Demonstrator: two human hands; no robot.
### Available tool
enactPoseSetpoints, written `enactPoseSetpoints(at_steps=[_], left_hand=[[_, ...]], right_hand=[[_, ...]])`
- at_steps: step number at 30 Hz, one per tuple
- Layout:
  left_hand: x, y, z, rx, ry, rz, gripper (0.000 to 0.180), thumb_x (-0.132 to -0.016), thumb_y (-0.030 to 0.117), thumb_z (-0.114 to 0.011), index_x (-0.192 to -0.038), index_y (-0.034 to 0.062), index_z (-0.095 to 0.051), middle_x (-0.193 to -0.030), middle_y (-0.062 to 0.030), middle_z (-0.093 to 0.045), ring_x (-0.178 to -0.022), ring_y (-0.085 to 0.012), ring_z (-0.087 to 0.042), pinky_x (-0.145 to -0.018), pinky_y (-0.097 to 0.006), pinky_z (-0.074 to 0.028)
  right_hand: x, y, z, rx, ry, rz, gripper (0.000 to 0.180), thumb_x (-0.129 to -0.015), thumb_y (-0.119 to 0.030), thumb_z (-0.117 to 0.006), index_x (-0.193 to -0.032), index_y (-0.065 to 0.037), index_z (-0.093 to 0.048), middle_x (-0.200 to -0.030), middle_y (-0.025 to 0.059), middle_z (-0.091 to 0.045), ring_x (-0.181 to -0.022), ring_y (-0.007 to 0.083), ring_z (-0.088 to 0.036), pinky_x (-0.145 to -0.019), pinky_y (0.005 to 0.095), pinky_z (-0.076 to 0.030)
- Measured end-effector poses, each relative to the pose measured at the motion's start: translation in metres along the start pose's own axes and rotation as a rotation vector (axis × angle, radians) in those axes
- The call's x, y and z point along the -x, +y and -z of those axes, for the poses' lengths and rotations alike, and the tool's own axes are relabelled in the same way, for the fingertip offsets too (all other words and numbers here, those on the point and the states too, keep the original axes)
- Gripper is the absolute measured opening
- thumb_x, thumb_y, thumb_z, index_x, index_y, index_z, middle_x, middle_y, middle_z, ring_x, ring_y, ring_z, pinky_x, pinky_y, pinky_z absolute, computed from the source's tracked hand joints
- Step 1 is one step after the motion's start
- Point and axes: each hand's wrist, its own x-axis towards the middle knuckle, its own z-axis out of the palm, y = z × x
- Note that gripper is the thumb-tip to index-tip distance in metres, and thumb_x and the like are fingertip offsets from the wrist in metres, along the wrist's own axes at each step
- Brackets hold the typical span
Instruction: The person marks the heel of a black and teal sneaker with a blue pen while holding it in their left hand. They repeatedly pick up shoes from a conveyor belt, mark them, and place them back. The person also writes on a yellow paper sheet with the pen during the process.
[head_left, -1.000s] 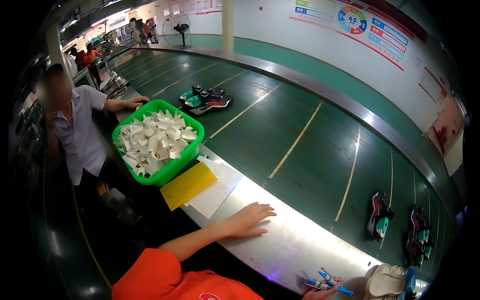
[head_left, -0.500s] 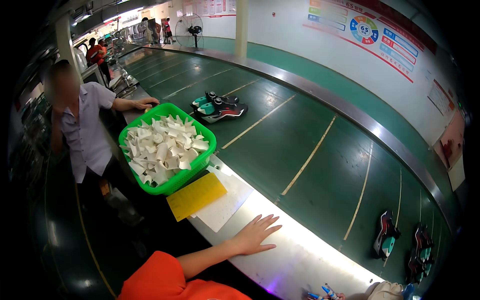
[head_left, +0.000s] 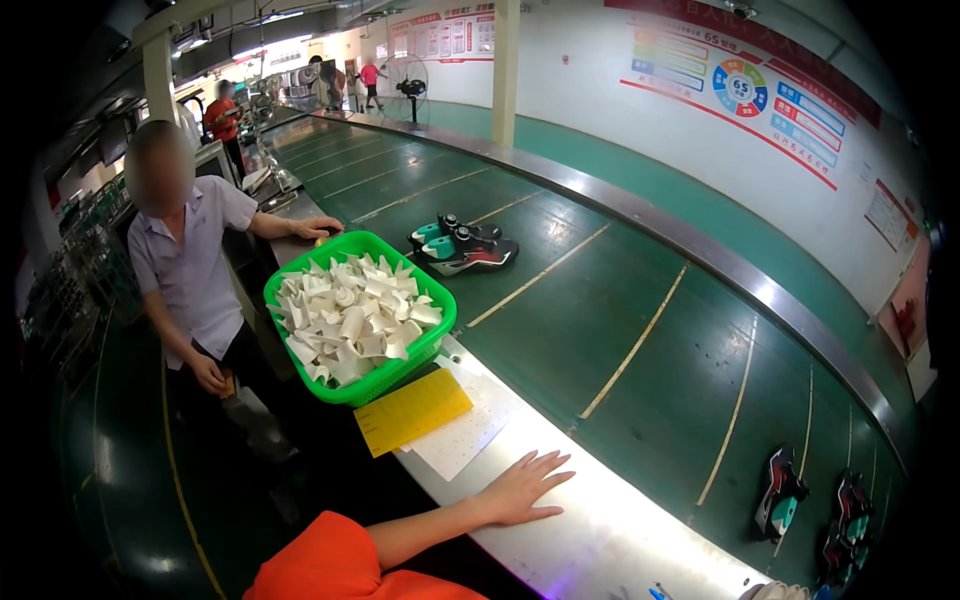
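My left hand [head_left: 520,490] lies flat with fingers spread on the shiny metal ledge [head_left: 600,530] beside a green conveyor belt [head_left: 600,320]. It holds nothing. My orange sleeve comes in from the lower edge. A little to its left lie a white paper sheet [head_left: 465,437] and a yellow sheet [head_left: 412,410]. Beyond them stands a green basket [head_left: 395,378] heaped with white folded pieces. My right hand is out of the picture; only blue pen tips [head_left: 655,592] show at the bottom edge.
A pair of teal, black and red shoes [head_left: 460,245] rides the belt behind the basket. More shoes [head_left: 778,495] lie at the lower right. A co-worker in a pale shirt [head_left: 190,270] stands left of the basket, one hand on the ledge. Other people stand far back.
The view has tilted, so everything sits lower and closer. My right hand with the blue pens has dropped out at the lower edge. My left hand stays flat on the ledge.
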Motion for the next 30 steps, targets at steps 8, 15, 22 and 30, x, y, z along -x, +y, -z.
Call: enactPoseSetpoints(at_steps=[8,15,22,30], left_hand=[[-0.002,-0.003,-0.001,0.028,0.048,0.001,0.057,-0.083,0.041,-0.052,-0.127,0.0068,-0.040,-0.135,-0.0157,-0.033,-0.127,-0.0315,-0.028,-0.105,-0.046,-0.021],[0.019,-0.017,0.027,0.184,0.346,0.121,0.043,-0.075,0.022,-0.064,-0.114,0.0069,-0.052,-0.118,-0.0109,-0.053,-0.114,-0.0278,-0.046,-0.097,-0.039,-0.035],[0.063,-0.067,0.077,-0.557,0.486,0.504,0.044,-0.070,0.007,-0.057,-0.113,0.0003,-0.050,-0.114,-0.0163,-0.053,-0.109,-0.0327,-0.049,-0.095,-0.041,-0.036],[0.085,-0.108,0.054,-0.501,0.434,0.478,0.034,-0.074,0.002,-0.051,-0.107,-0.0011,-0.055,-0.103,-0.0158,-0.060,-0.096,-0.0285,-0.058,-0.079,-0.033,-0.048]], right_hand=[[0.022,-0.036,-0.028,0.910,-0.092,0.662,0.039,-0.088,-0.021,-0.043,-0.117,0.005,-0.039,-0.107,0.0164,-0.046,-0.095,0.0283,-0.045,-0.086,0.0386,-0.037],[0.020,-0.033,-0.042,0.498,-0.026,0.424,0.039,-0.089,-0.027,-0.041,-0.114,0.003,-0.040,-0.103,0.0149,-0.047,-0.092,0.0263,-0.046,-0.082,0.0370,-0.039],[0.022,-0.030,-0.046,0.428,-0.002,0.359,0.040,-0.090,-0.032,-0.039,-0.111,0.002,-0.042,-0.100,0.0134,-0.047,-0.088,0.0243,-0.047,-0.078,0.0355,-0.041],[0.019,-0.025,-0.051,0.668,0.001,0.545,0.043,-0.090,-0.039,-0.037,-0.108,0.000,-0.044,-0.097,0.0114,-0.048,-0.084,0.0222,-0.048,-0.074,0.0335,-0.042]])
